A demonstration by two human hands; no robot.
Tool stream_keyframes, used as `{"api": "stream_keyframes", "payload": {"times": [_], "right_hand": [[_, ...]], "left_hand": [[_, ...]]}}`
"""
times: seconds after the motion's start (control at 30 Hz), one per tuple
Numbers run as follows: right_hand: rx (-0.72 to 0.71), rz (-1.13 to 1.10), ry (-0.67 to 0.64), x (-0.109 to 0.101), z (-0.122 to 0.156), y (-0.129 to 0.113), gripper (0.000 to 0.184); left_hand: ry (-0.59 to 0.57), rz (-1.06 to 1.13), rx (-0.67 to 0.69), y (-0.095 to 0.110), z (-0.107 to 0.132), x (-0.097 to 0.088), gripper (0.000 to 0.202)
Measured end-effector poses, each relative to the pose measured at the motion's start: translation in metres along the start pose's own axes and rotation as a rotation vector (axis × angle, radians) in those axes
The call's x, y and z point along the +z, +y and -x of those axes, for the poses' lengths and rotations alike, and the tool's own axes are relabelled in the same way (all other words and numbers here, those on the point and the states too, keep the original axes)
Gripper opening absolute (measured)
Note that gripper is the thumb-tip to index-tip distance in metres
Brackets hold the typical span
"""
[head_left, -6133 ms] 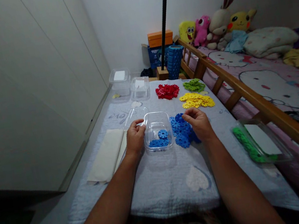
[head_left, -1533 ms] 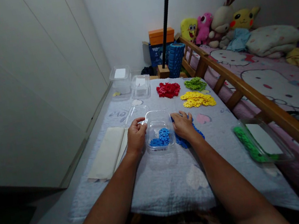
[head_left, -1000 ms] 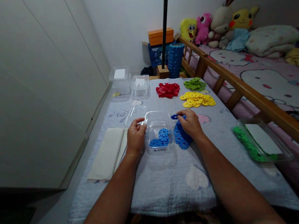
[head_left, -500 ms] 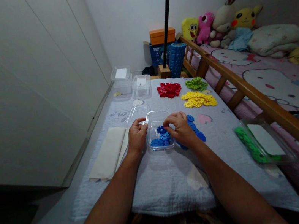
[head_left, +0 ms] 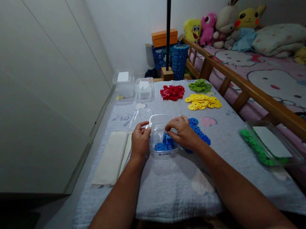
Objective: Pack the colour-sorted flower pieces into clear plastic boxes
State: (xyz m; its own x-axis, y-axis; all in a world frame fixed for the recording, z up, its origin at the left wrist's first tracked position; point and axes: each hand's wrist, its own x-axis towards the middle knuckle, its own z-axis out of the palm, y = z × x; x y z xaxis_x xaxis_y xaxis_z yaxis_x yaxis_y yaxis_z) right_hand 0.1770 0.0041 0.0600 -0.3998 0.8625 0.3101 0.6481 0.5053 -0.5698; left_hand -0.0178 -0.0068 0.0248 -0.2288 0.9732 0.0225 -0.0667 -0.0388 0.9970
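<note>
A clear plastic container point(head_left: 165, 151) stands on the cloth-covered table in front of me, with several blue flower-shaped discs point(head_left: 162, 146) in its bottom. My left hand point(head_left: 140, 140) grips its left rim between thumb and fingers. Over the container's right side, my right hand point(head_left: 184, 132) is closed in a pinch. A tilted blue disc point(head_left: 166, 136) shows right at those fingertips, partly hidden by them. More blue flower-shaped discs point(head_left: 200, 131) lie on the cloth just beyond my right hand, some of them covered by it.
Red point(head_left: 172, 92), light green point(head_left: 199, 86) and yellow discs point(head_left: 203, 101) lie in piles farther back. An open clear lid point(head_left: 141, 117) and a folded beige cloth point(head_left: 110, 157) are left. Lidded containers point(head_left: 124, 83) stand behind; a box of green discs point(head_left: 255, 147) sits right, beside the bed rail point(head_left: 244, 96).
My right hand has shifted slightly left over the container. The blue disc at its fingertips, which faced me flat, is now tilted and lower. My left hand stays on the rim.
</note>
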Motion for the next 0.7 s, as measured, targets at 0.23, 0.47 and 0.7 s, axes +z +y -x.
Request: {"api": "stream_keyframes", "payload": {"times": [0.23,0.47,0.7], "right_hand": [[0.085,0.007,0.324,-0.022,0.001,0.041,0.017],[0.450,0.298,0.262,-0.031,0.011,0.097,0.040],[0.587,0.380,0.112,-0.026,0.014,0.102,0.047]], "left_hand": [[0.013,-0.024,0.002,0.000,0.000,0.000,0.036],[0.019,-0.020,0.005,0.005,0.002,0.002,0.036],[0.016,-0.017,0.006,0.003,0.001,0.001,0.037]]}}
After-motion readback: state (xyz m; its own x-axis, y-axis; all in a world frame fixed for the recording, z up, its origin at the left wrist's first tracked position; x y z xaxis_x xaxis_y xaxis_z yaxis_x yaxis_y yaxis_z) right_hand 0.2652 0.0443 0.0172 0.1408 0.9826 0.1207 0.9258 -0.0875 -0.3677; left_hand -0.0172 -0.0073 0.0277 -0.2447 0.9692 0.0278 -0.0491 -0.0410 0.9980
